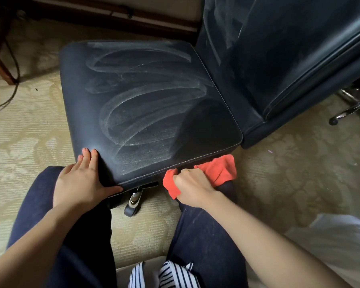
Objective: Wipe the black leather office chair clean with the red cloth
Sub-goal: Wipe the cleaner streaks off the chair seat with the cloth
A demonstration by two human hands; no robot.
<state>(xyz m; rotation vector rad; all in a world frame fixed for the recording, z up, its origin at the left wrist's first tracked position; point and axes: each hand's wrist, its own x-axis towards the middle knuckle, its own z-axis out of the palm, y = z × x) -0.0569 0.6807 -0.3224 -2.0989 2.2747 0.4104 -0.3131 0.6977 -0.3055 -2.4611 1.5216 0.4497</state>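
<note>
At 7 o'clock the left hand [81, 179] presses, fingers straight and together, on the near corner of the black leather office chair [146, 100]; at 5 o'clock the right hand [192, 187] clamps curled fingers round the red cloth [218, 170] beside the seat's edge

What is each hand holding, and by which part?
The right hand grips the red cloth around its bunched middle, both ends sticking out. The left hand holds nothing; it rests flat on the near corner of the chair seat.
</note>
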